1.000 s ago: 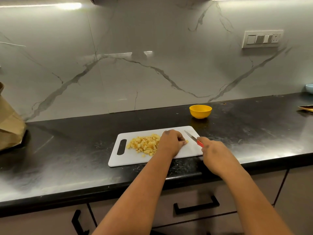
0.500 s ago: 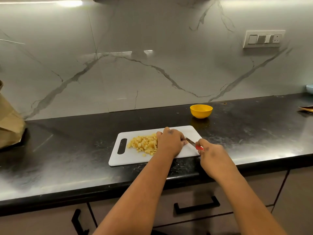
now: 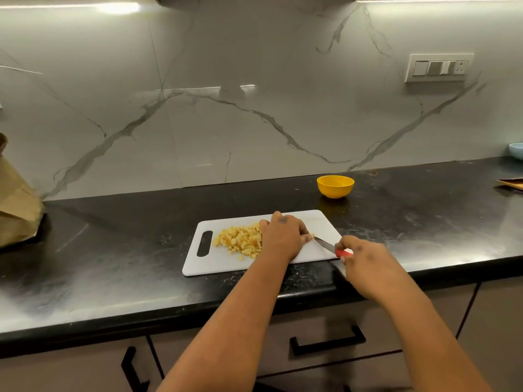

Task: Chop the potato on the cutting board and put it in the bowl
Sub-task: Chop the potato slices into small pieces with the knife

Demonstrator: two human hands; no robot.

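Setting: black stone counter beneath a veined marble backsplash.
Right hand: fingers curled round the red handle of a knife; blade angled toward the left hand, tip low over the board.
Left hand: fingers curled downward, pinning a small potato piece against the cutting board.
Diced potato: heaped on the board, touching the left hand's far side.
Bowl: yellow, on the counter behind the board's right corner.
Periphery: brown paper bag, far left.
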